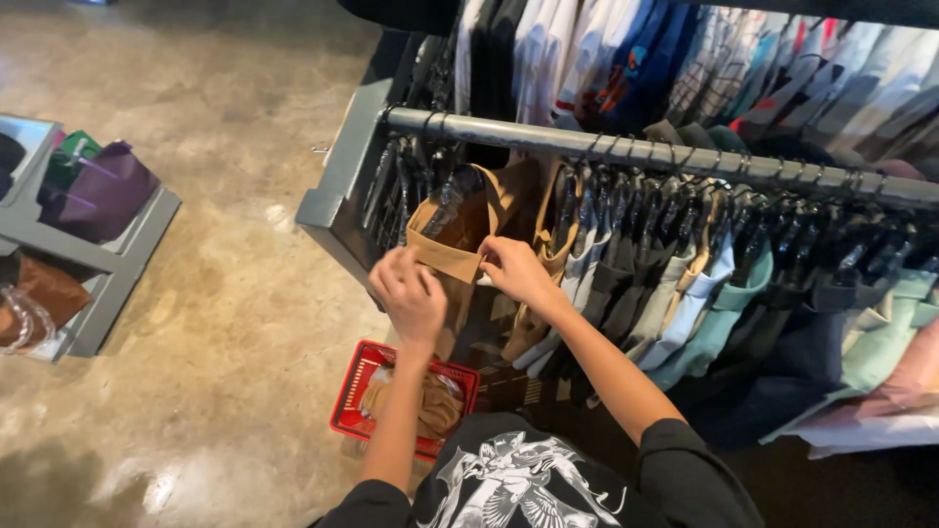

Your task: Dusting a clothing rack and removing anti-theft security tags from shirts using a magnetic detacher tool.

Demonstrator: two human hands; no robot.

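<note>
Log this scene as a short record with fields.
place: clothes rail over a polished floor
left hand: grips the tan garment on its hanger
right hand: holds the same garment's edge
rail: packed with hung clothes
floor: red basket holding tan cloth
left side: grey shelf with bags

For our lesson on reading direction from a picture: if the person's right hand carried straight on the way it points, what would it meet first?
The right hand points left along the rail, gripping the tan garment. Going straight on, it would probably meet the left hand first, which holds the same garment, though depth is hard to judge.
</note>
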